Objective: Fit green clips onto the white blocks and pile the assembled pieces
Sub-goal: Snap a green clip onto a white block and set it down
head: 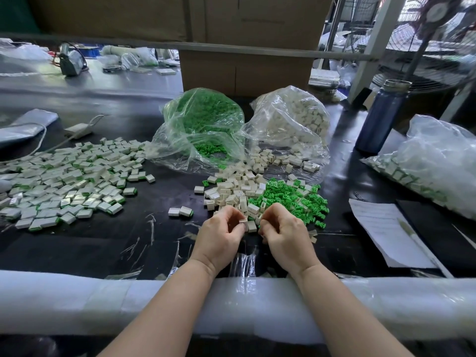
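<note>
My left hand [221, 231] pinches a small white block [243, 221] between thumb and fingertips. My right hand [282, 231] is curled beside it, with a green clip [260, 223] just showing at its fingertips. Right behind my hands lie a heap of loose white blocks [237, 191] and a heap of loose green clips [293, 195]. A wide pile of assembled pieces [67, 181], white with green edges, spreads over the left of the black table [108, 243]. Two assembled pieces [180, 211] lie apart near my left hand.
An open bag of green clips [203, 124] and a bag of white blocks [296, 119] stand at the back, in front of a cardboard box [244, 70]. A blue bottle [383, 117], a bag of parts [432, 166] and paper sheets [383, 230] occupy the right. A foam-wrapped rail [103, 300] runs along the front edge.
</note>
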Demonstrator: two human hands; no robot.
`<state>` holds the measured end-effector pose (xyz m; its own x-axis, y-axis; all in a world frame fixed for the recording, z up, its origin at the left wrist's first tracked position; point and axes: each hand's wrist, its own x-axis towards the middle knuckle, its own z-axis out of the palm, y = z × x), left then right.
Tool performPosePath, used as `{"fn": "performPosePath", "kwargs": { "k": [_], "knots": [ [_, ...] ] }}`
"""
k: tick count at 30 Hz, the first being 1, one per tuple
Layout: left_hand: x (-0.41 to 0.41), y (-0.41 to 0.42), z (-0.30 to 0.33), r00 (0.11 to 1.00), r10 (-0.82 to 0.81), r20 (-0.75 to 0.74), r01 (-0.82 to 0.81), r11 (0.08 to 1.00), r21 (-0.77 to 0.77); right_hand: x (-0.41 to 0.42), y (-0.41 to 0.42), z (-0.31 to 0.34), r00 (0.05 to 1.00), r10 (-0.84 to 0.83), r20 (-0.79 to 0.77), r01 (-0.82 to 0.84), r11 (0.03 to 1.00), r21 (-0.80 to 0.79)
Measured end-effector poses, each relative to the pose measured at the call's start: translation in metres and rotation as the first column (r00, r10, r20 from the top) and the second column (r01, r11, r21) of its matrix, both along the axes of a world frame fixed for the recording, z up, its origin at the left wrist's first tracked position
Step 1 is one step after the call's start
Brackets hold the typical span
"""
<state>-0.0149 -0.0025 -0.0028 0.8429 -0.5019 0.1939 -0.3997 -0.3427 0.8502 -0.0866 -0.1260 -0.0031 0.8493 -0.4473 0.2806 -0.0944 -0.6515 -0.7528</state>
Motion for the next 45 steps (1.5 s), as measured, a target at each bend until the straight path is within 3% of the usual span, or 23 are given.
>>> {"fn": "performPosePath", "kwargs": {
  "k": [5, 11, 16, 24, 30, 45],
  "knots": [
    [0.0009, 0.0000, -0.0014, 0.999, -0.041, 0.013, 0.041, 0.999, 0.011, 0.0006, -0.0009, 0.0005, 0.999, -0.035, 0.030, 0.036, 0.999, -0.027],
    [-0.0011, -0.0009, -0.0012, 0.979, -0.187, -0.083, 0.175, 0.976, -0.132, -0.0012, -0.0026, 0.0089, 0.983, 0.030, 0.182, -0.096, 0.926, 0.365],
    [0.0022, -0.0010, -0.0037, 0.966, -0.200, -0.167, 0.169, 0.968, -0.184, 0.0000, -0.0040, 0.0078, 0.983, 0.035, 0.181, -0.115, 0.882, 0.457],
    [0.0004, -0.0010, -0.0017, 0.962, -0.210, -0.177, 0.174, 0.964, -0.199, -0.0005, -0.0057, 0.0055, 0.989, 0.032, 0.142, -0.097, 0.873, 0.478],
    [0.0038, -0.0001, -0.0013, 0.954, -0.162, -0.251, 0.091, 0.958, -0.272, -0.0010, -0.0057, 0.0057, 0.992, 0.060, 0.107, -0.106, 0.862, 0.496],
    [0.0006, 0.0001, 0.0036, 0.946, -0.187, -0.266, 0.116, 0.958, -0.263, 0.0003, -0.0042, 0.0045, 0.992, 0.080, 0.096, -0.118, 0.853, 0.509]
  ]
}}
